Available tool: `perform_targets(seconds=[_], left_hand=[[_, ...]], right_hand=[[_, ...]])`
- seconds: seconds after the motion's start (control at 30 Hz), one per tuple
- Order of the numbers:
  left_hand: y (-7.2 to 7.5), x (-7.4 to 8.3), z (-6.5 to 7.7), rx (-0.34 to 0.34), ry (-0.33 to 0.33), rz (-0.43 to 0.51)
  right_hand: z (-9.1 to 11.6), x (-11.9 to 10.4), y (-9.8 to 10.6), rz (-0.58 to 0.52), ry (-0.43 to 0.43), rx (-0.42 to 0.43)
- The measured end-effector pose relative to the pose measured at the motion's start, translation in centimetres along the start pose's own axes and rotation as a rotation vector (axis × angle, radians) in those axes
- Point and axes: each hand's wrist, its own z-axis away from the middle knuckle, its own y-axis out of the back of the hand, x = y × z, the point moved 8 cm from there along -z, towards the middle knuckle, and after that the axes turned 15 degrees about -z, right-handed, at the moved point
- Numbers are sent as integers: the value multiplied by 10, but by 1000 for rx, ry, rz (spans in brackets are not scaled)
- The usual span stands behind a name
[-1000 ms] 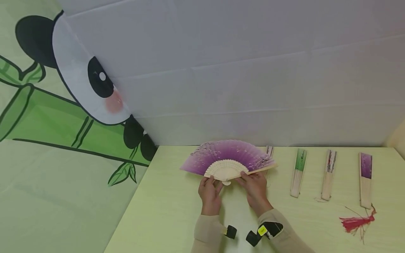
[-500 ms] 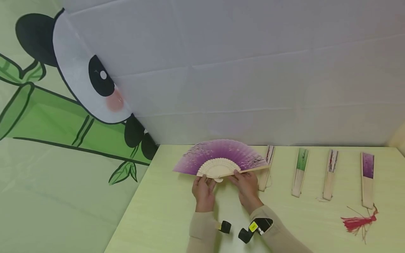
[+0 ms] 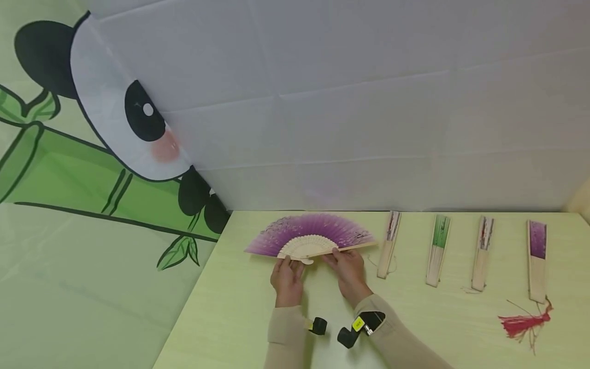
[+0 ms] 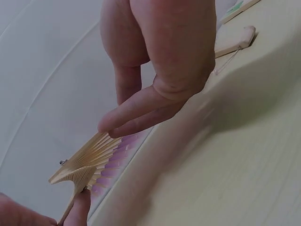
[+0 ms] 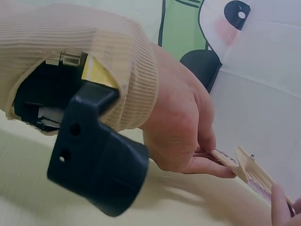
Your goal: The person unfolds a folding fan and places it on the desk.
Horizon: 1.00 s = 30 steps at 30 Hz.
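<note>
A purple folding fan point(image 3: 313, 225) with a pale wooden base is spread wide near the table's back edge. My left hand point(image 3: 288, 282) pinches its left guard stick close to the pivot. On the other side my right hand point(image 3: 349, 274) pinches the right guard stick between thumb and fingers. In the left wrist view the fan's ribs point(image 4: 89, 155) tilt above the tabletop, and the right hand point(image 4: 162, 56) covers part of them. The right wrist view has the right fingers on the ribs point(image 5: 230, 162), with the left fingertips point(image 5: 281, 207) at the frame's edge.
To the right lie several folded fans: a patterned one point(image 3: 389, 246), a green one point(image 3: 438, 251), another patterned one point(image 3: 482, 253) and a purple one point(image 3: 537, 261) with a red tassel point(image 3: 525, 324). Behind the table point(image 3: 230, 318) hangs a white cloth point(image 3: 322, 128).
Both hands have carried the spread fan leftward and slightly lower. The nearest folded patterned fan, partly covered before, now shows whole.
</note>
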Motion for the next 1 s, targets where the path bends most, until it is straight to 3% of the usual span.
perform_targets(seconds=[0.33, 0.6, 0.8, 1.0], left_hand=[[6, 5, -11, -46, 23, -30], [1, 15, -9, -96, 20, -103], [-5, 22, -3, -75, -37, -226], [-5, 20, 2, -38, -26, -293]], right_hand=[[-8, 11, -5, 15, -69, -2], [-11, 16, -13, 92, -149, -75], [-9, 21, -13, 124, -199, -124], [-5, 25, -9, 192, -254, -167]])
